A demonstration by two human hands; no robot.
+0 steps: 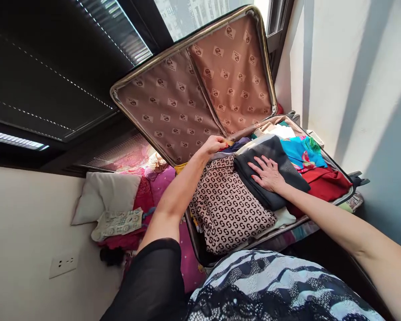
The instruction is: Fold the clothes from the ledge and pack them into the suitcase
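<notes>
An open suitcase (194, 232) full of folded clothes lies in front of me, its patterned lining lid (200, 89) raised toward the window. My right hand (267, 174) rests flat, fingers spread, on a folded black garment (292, 176). At the far left side of the clothes, my left hand (214, 145) has its fingers curled closed beside a bit of yellow cloth (229, 142) and a dark blue garment (240, 145); what they grip is hidden. Between my arms sits a beige garment with a black print (234, 203). A bright blue floral cloth (304, 151) and a red garment (327, 183) fill the right end.
On the left, a pale grey pillow (110, 196) and a patterned cloth (118, 226) lie on pink bedding (189, 263). A white wall (341, 67) stands close on the right. Dark blinds (53, 67) hang behind, and a wall socket (64, 264) is at lower left.
</notes>
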